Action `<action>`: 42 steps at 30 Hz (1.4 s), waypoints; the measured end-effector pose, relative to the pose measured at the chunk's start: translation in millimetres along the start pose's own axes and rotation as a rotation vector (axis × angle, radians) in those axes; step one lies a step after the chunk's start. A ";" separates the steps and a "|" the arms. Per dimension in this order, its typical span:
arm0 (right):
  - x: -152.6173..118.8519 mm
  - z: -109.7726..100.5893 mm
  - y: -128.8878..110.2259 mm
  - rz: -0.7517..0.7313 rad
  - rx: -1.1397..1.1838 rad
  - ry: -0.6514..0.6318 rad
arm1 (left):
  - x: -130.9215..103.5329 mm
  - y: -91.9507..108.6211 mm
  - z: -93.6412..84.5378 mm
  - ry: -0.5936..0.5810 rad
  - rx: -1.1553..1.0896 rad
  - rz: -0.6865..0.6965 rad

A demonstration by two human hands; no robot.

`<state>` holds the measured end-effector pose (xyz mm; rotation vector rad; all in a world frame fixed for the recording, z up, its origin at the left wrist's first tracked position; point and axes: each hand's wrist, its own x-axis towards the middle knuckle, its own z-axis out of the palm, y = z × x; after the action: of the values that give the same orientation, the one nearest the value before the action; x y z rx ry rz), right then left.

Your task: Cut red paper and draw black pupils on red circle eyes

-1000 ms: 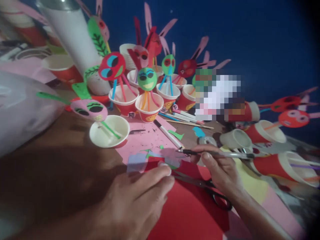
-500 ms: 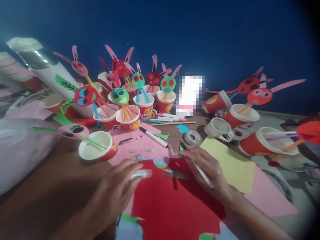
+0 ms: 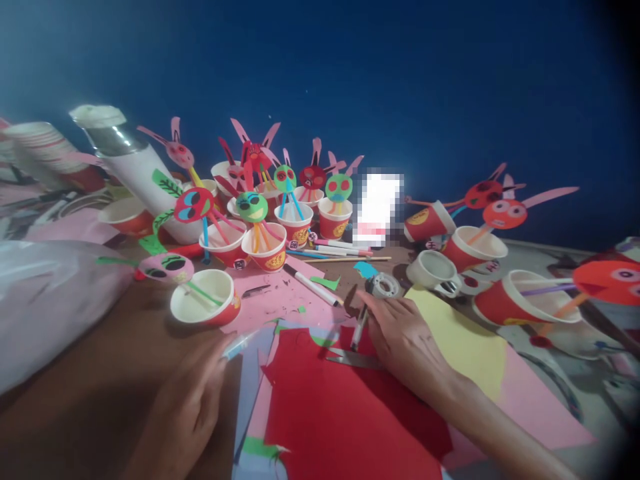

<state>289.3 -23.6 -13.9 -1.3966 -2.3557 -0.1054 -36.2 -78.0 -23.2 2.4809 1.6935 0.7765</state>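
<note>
My left hand [image 3: 187, 400], at the lower left, is closed round a small clear and pale-blue object [image 3: 237, 347], beside the stacked paper sheets. Over the right part of the red paper [image 3: 345, 407], my right hand [image 3: 405, 333] has a white marker [image 3: 359, 328] between its fingers, tilted downward. Scissor blades [image 3: 353, 359] poke out from under that hand and lie on the red paper; their handles are hidden. Yellow paper [image 3: 457, 340] lies to the right of my right hand, over a pink sheet [image 3: 540, 407].
Red paper cups [image 3: 265, 248] holding paper animal heads on straws stand across the back. Behind my right hand are a tape roll [image 3: 385, 285] and a white mug [image 3: 434, 272]. A plastic bag [image 3: 55, 300] and a tilted bottle [image 3: 143, 173] are at left.
My left hand has moved left, off the red paper, with the small object. The marker in my right hand has swung from lying across the hand to pointing down. The view has shifted slightly.
</note>
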 end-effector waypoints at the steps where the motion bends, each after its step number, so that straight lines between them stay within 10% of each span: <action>1: 4.1 -0.8 0.6 -0.002 -0.023 -0.001 | -2.4 -2.4 -0.2 0.001 0.002 -0.001; 15: 44.7 2.1 8.7 0.012 -0.147 -0.071 | -12.9 -7.9 -9.7 0.021 -0.033 -0.111; 28: 31.5 -28.5 15.9 0.374 0.815 0.262 | 71.6 32.5 17.4 0.029 -0.070 0.144; 42: 32.6 -28.5 10.5 0.354 0.825 0.224 | 97.6 41.6 37.8 -0.223 0.141 0.145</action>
<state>293.1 1.1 22.9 -1.2412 -1.6188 0.6889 42.8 0.5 -6.6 2.6887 1.5571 0.3802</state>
